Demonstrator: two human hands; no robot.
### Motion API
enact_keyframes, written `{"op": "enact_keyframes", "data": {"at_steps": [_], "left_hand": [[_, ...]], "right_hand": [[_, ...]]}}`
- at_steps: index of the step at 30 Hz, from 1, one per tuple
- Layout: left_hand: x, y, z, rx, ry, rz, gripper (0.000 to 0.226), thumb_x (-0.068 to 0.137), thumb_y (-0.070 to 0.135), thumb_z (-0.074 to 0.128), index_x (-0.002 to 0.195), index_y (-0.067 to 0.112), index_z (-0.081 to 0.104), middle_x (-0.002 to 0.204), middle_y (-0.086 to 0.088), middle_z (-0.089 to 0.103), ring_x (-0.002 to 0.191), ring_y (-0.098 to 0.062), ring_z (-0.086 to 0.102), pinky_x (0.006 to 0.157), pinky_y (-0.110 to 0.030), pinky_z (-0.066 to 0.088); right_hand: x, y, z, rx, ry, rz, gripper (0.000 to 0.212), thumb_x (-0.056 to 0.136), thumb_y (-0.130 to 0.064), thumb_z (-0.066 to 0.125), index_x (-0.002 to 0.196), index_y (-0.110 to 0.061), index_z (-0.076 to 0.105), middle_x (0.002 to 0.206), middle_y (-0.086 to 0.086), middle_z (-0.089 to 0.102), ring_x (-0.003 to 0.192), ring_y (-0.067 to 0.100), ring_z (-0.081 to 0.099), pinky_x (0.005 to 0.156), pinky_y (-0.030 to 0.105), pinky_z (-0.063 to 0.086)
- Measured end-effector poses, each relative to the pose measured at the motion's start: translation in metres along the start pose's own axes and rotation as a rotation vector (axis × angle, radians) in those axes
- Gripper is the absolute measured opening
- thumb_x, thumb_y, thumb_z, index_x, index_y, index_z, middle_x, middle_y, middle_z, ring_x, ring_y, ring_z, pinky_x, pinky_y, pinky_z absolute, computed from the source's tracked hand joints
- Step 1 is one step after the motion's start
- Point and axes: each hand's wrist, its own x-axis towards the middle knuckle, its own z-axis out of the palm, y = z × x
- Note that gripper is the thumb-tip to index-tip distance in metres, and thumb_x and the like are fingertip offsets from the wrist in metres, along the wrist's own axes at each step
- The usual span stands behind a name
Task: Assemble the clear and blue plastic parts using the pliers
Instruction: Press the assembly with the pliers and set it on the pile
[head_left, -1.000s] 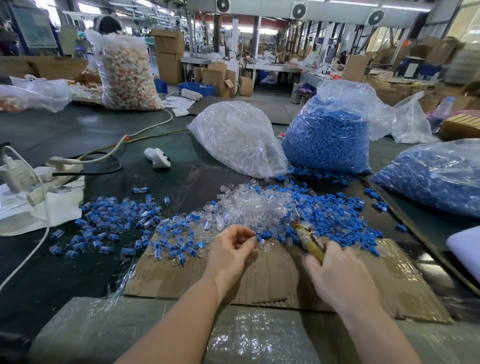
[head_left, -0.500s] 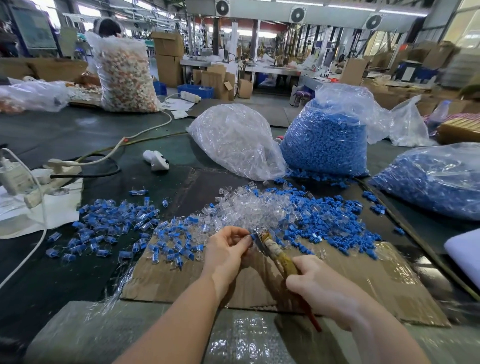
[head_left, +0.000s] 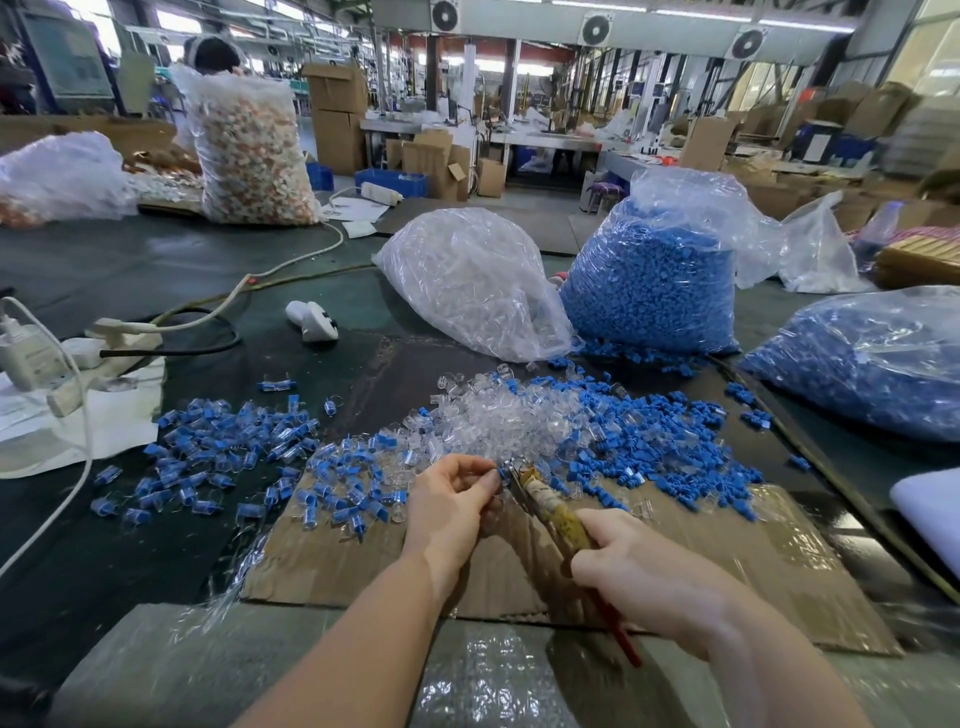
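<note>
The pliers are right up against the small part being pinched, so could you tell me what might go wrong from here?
1. The metal tip of the worn yellow-handled pliers meets the small blue-and-clear plastic part right at the left hand's fingertips, so a slip could nip them.
2. The part is tiny and only pinched; a squeeze by the right hand could flick it into the loose pile of clear plastic parts, where it might be hard to find.

forearms (head_left: 363, 649): bare, no sleeves | hands (head_left: 447, 512): ungloved (no rings or watch seen)
</note>
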Motion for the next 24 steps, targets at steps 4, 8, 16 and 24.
{"op": "enact_keyframes", "data": {"at_steps": [4,8,16,24], "left_hand": [[-0.0012,0.0013,-0.0001,0.000,-0.004,-0.003,0.010,0.087,0.003,0.060,0.088,0.012,0.064,0.074,-0.005,0.065,0.059,-0.006,0.059,0.052,-0.015,0.048],[-0.0021,0.0017,-0.0004,0.002,0.000,-0.007,0.010,0.087,0.003,0.060,0.089,0.012,0.064,0.076,-0.006,0.066,0.060,-0.007,0.060,0.052,-0.015,0.049],[-0.0031,0.0021,0.0005,0.022,0.015,0.007,0.010,0.087,0.003,0.060,0.087,0.012,0.064,0.073,-0.006,0.066,0.058,-0.007,0.060,0.050,-0.014,0.047],[-0.0034,0.0027,0.0004,0.026,0.006,0.006,0.008,0.088,0.002,0.059,0.091,0.008,0.063,0.071,-0.006,0.064,0.059,-0.009,0.059,0.053,-0.017,0.050]], "right_hand": [[0.0015,0.0014,0.0007,0.052,-0.007,0.002,0.017,0.082,-0.006,0.044,0.096,-0.001,0.053,0.094,0.004,0.053,0.072,0.016,0.046,0.063,0.030,0.036],[0.0001,0.0005,-0.0009,0.111,-0.032,-0.004,0.007,0.081,-0.006,0.046,0.084,-0.011,0.048,0.090,0.004,0.049,0.070,0.017,0.044,0.063,0.030,0.033],[-0.0006,-0.0024,-0.0038,0.013,-0.031,-0.017,0.022,0.085,-0.008,0.044,0.104,-0.001,0.052,0.098,-0.004,0.049,0.078,0.015,0.049,0.069,0.032,0.039],[-0.0045,-0.0037,-0.0038,-0.006,0.019,-0.037,0.030,0.086,-0.008,0.043,0.114,-0.008,0.054,0.098,-0.010,0.048,0.080,0.008,0.048,0.068,0.024,0.037]]}}
